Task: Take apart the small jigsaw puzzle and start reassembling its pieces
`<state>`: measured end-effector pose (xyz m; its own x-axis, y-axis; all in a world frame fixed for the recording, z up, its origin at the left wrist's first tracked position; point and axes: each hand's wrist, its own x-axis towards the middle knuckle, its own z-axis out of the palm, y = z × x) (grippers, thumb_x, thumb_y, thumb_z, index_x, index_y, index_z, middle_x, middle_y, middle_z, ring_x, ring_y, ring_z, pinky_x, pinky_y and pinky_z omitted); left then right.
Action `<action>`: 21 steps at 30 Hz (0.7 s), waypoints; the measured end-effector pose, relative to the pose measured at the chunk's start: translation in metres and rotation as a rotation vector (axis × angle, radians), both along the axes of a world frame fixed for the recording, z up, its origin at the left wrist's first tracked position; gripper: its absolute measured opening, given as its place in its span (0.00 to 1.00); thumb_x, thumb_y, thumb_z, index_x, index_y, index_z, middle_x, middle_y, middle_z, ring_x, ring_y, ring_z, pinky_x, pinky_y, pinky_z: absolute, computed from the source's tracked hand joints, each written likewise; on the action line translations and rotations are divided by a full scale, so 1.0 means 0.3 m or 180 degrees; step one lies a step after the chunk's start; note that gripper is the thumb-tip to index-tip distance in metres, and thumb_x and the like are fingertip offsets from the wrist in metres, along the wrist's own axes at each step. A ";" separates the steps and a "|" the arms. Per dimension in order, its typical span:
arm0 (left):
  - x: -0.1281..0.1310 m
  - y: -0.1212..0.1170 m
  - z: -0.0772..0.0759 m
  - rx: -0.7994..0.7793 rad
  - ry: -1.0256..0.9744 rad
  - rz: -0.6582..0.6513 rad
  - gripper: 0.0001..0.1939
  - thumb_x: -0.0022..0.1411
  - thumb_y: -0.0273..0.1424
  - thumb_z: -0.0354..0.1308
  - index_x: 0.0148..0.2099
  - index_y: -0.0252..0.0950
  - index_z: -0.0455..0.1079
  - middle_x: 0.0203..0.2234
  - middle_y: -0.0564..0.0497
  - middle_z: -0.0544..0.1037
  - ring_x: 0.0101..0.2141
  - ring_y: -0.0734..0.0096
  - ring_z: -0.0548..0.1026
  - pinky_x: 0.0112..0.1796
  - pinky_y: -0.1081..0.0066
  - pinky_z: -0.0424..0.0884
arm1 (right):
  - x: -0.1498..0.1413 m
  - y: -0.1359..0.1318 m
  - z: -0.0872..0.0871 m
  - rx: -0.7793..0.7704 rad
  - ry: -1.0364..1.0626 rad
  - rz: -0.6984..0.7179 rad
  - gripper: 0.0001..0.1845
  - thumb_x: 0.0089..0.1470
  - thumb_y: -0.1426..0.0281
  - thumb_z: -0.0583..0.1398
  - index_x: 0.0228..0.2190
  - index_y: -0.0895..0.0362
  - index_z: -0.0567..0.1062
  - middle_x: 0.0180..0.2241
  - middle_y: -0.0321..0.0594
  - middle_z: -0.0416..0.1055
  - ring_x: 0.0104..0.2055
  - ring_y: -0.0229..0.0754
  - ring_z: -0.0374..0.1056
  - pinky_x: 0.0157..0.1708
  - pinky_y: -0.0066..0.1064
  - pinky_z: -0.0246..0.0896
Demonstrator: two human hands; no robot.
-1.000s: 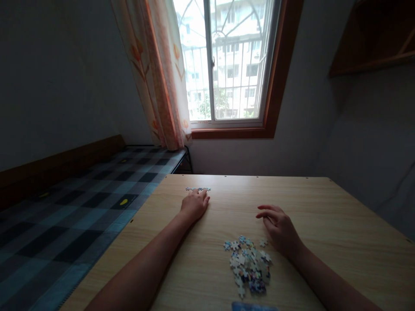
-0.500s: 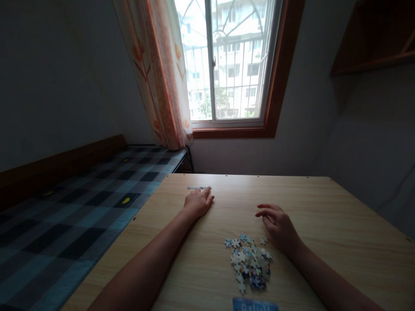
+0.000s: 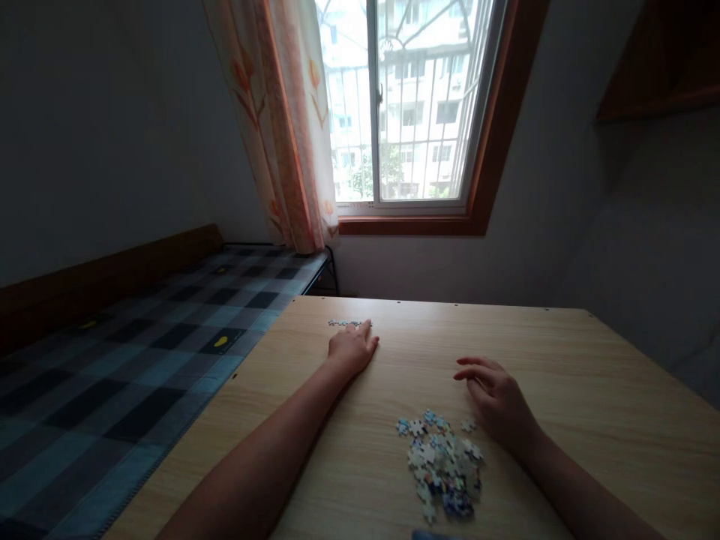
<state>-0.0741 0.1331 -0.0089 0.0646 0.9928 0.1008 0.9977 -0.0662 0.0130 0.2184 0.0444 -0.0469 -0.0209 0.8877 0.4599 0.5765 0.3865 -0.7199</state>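
Observation:
My left hand [image 3: 352,348] lies on the far left part of the table with its fingers spread. Its fingertips rest at a short row of joined jigsaw pieces [image 3: 340,323], partly covering the row's right end. Over the table to the right hovers my right hand [image 3: 495,391], fingers loosely stretched and apart, with nothing visible in them. Close to its near left side is a single loose puzzle piece [image 3: 468,426]. A heap of jigsaw pieces [image 3: 442,465], some face up and some showing pale backs, lies between my forearms.
The wooden table [image 3: 607,420] stretches out ahead. A bed with a checked cover [image 3: 163,375] stands along its left side. Beyond are a curtain [image 3: 281,135] and a barred window [image 3: 421,112]. A blue printed item [image 3: 433,535] shows at the bottom edge.
The view has shifted slightly, so the table contents sit a little further right and the blue item is mostly out of frame. Both hands keep nearly the same pose.

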 end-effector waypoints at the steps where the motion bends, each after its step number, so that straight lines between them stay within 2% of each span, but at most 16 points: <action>1: 0.000 0.002 0.001 -0.0015 0.0009 -0.0011 0.30 0.68 0.50 0.41 0.66 0.47 0.60 0.50 0.40 0.74 0.46 0.53 0.74 0.42 0.62 0.69 | 0.002 0.000 -0.002 -0.0021 0.0007 0.0006 0.13 0.52 0.70 0.55 0.28 0.52 0.81 0.44 0.44 0.75 0.51 0.52 0.68 0.52 0.45 0.61; 5: -0.001 0.003 0.005 -0.0052 0.0029 -0.0054 0.29 0.68 0.50 0.41 0.64 0.47 0.63 0.50 0.40 0.74 0.46 0.52 0.74 0.42 0.61 0.69 | 0.008 0.001 -0.009 -0.0086 0.0054 0.0011 0.13 0.52 0.69 0.55 0.28 0.52 0.81 0.45 0.45 0.75 0.51 0.52 0.68 0.52 0.47 0.61; 11: -0.011 -0.015 0.007 0.0039 -0.0079 -0.0033 0.30 0.67 0.49 0.44 0.67 0.45 0.59 0.49 0.41 0.75 0.47 0.53 0.74 0.44 0.62 0.69 | 0.007 0.003 -0.013 -0.0131 0.0114 -0.0012 0.13 0.52 0.69 0.55 0.28 0.51 0.81 0.45 0.45 0.75 0.51 0.52 0.68 0.52 0.46 0.61; 15: -0.018 -0.032 0.013 0.0050 -0.0070 0.0098 0.28 0.67 0.47 0.46 0.65 0.42 0.63 0.50 0.40 0.74 0.47 0.54 0.73 0.45 0.62 0.69 | 0.007 0.004 -0.011 -0.0160 0.0135 -0.0022 0.13 0.52 0.68 0.55 0.27 0.52 0.81 0.45 0.45 0.75 0.51 0.52 0.68 0.52 0.46 0.61; 21: -0.021 -0.036 0.019 0.0006 -0.0041 0.0158 0.26 0.67 0.46 0.46 0.61 0.42 0.66 0.49 0.39 0.73 0.47 0.54 0.73 0.44 0.62 0.69 | 0.006 0.001 -0.006 -0.0157 0.0133 -0.0016 0.13 0.51 0.69 0.55 0.27 0.52 0.81 0.44 0.46 0.76 0.51 0.52 0.68 0.53 0.47 0.61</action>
<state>-0.0804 0.1221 -0.0033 0.0138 0.9946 0.1033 0.9995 -0.0165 0.0257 0.2201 0.0447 -0.0486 0.0020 0.9094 0.4160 0.5475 0.3472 -0.7614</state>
